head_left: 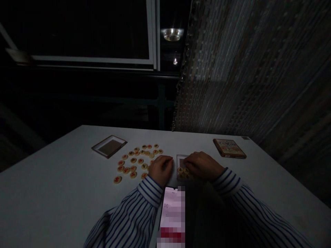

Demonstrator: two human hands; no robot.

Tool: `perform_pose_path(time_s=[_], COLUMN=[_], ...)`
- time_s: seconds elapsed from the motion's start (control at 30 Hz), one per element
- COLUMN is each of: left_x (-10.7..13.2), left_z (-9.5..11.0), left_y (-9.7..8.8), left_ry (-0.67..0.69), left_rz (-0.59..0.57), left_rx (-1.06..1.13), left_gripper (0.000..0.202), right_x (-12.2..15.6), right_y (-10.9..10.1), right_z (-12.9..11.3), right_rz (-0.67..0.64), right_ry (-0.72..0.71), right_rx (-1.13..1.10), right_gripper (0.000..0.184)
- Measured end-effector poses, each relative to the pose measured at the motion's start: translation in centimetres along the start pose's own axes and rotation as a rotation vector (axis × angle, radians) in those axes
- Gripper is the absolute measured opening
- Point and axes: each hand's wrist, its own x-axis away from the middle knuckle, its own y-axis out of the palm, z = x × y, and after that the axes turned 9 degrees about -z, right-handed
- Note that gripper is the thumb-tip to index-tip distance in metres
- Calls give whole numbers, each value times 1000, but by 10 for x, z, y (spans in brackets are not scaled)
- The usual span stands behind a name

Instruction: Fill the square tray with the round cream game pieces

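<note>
Round Chinese chess pieces point(133, 160) with red or dark characters lie loosely spread on the white table. My left hand point(160, 168) is at their right edge, its fingers curled in and the thumb close to them; whether a piece is inside is hidden. To its right is a shallow open box point(178, 176) with several chess pieces point(183, 171) grouped at its near left. My right hand point(205, 166) reaches over the right side of this box, fingers bent down and together. What its fingertips hold, if anything, does not show.
An open box part point(109, 146) lies at the far left of the table point(64, 193), and a printed flat box point(229, 148) at the far right. A lit phone point(170, 213) is at the near edge. Beyond hangs a bead curtain point(219, 69) beside a window frame point(155, 41).
</note>
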Motion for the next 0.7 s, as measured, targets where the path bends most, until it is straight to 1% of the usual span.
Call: perform_pose_path(time_s=[0.17, 0.33, 0.53, 0.6, 0.7], left_x=[-1, -3, -6, -5, -2], left_z=[1, -7, -32, -42, -58], left_y=[-14, -39, -69, -75, -79], left_ry=[-11, -47, -99, -115, -120], left_rz=[16, 52, 80, 90, 104], left_rx=[14, -5, -51, -61, -86], left_gripper=[18, 23, 25, 25, 25], right_x=[-1, -7, -23, -31, -45], right_y=[-7, -15, -23, -25, -27], right_z=[-9, -19, -40, -47, -57], right_rz=[64, 112, 160, 174, 169], right_ry=[48, 92, 99, 89, 78], right_rx=[-4, -44, -48, -45, -47], right_gripper=[28, 29, 30, 30, 31])
